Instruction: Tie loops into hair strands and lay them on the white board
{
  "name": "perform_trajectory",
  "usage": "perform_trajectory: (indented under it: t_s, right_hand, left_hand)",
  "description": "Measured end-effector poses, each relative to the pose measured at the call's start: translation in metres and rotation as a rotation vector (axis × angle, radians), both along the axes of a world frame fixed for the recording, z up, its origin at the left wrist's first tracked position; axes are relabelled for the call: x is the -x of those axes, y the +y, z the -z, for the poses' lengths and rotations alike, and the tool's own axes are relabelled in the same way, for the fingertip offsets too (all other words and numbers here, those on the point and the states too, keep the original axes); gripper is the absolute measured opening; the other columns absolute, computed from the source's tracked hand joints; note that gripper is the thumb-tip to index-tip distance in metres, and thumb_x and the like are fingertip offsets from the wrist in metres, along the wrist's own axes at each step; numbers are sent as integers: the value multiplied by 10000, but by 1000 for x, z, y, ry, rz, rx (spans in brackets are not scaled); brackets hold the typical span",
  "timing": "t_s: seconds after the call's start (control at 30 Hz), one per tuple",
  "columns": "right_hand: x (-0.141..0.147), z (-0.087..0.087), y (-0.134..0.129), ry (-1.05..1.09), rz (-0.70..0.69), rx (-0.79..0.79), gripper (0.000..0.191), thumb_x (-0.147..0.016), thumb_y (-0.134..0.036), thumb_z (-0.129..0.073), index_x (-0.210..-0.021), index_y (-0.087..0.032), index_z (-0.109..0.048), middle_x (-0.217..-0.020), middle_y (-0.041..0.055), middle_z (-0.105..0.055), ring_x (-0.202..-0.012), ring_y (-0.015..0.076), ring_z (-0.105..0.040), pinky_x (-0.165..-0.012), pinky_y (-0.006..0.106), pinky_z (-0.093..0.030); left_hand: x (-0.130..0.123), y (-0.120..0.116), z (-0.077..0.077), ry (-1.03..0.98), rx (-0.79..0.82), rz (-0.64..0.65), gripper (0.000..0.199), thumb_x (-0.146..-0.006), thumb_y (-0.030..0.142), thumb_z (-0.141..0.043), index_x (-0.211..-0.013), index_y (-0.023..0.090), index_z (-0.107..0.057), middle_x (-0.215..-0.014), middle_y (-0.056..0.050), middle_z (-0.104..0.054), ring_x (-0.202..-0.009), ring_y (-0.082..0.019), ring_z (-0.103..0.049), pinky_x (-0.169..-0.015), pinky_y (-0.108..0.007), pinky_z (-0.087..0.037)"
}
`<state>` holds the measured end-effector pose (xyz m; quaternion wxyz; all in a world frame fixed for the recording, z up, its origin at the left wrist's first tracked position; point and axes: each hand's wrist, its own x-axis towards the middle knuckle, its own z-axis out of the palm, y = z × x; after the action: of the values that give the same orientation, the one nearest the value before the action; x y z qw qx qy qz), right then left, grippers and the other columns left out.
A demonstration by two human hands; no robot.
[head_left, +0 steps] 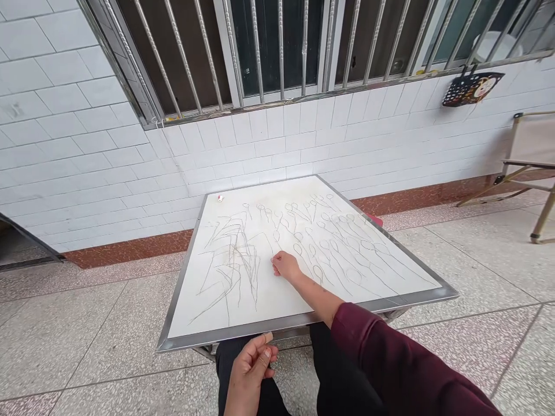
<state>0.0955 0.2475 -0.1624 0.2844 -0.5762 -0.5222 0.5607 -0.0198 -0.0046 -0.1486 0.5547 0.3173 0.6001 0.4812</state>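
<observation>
Many thin dark strands, like fine wire or thread, lie on the white tabletop (pixel 195 300). Those on the left are bent strands (pixel 234 260) in a loose tangle. Over the right half are looped strands (pixel 333 248), each with a small loop at one end and a long tail. My right hand (pixel 284 264) is closed in a pinch near the middle of the table, with a thin strand (pixel 263 233) running to its fingertips. My left hand (pixel 251 370) is below the near edge, thumb against curled fingers; anything it holds is too small to see. Its index fingertip looks wrapped in tape.
A metal rim (pixel 303 319) borders the table. A small white and red item (pixel 220 198) sits at its far left corner. Behind are a white tiled wall (pixel 260 136) and barred windows. A dark basket (pixel 472 88) hangs at right, above a folding chair (pixel 535 144).
</observation>
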Motion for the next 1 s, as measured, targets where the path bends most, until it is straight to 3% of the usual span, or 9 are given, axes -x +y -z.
perform_trajectory:
  t_s: [0.3, 0.5, 0.63, 0.8, 1.0]
  right_hand:
    - [3, 4, 10, -112, -80, -40, 295, -968, -332, -580, -1200, -149, -588, -1155, 84, -629, -949, 193, -650, -808, 381, -568]
    - [-14, 0, -6, -258, -146, -163, 241, -1018, -333, -456, -1062, -165, -624, -864, 24, -665, -649, 118, -639, -593, 240, -502]
    - [-40, -7, -10, -445, -134, -306, 200, -1013, -276, -434, -1073, -210, -613, -1038, 55, -654, -827, 164, -640, -646, 257, -460]
    - [-57, -17, 21, -663, -141, -371, 201, -996, -274, -489, -1131, -181, -604, -1236, 110, -570, -1076, 239, -586, -782, 329, -503]
    - [-43, -18, 48, -762, -229, -332, 303, -963, -316, -587, -1228, -168, -583, -1244, 96, -595, -1043, 219, -624, -883, 424, -544]
  left_hand:
    - [7, 24, -1, -32, 50, -56, 643, -558, 612, -820, -1036, 185, -767, -908, -109, -758, -885, -251, -656, -693, -307, -502]
    - [3, 38, -10, -7, 49, -64, 623, -585, 587, -819, -1051, 178, -762, -936, -112, -761, -893, -242, -658, -706, -296, -501]
    - [-6, 40, -17, -1, 41, -76, 584, -601, 574, -818, -1025, 176, -764, -944, -116, -764, -895, -239, -658, -716, -299, -501]
    - [-25, 39, -20, 3, 45, -62, 552, -600, 558, -824, -999, 181, -769, -905, -109, -761, -857, -239, -660, -695, -309, -498]
    - [-45, 48, -27, 0, 56, -27, 534, -654, 538, -800, -1043, 176, -750, -939, -107, -755, -882, -225, -653, -716, -300, -487]
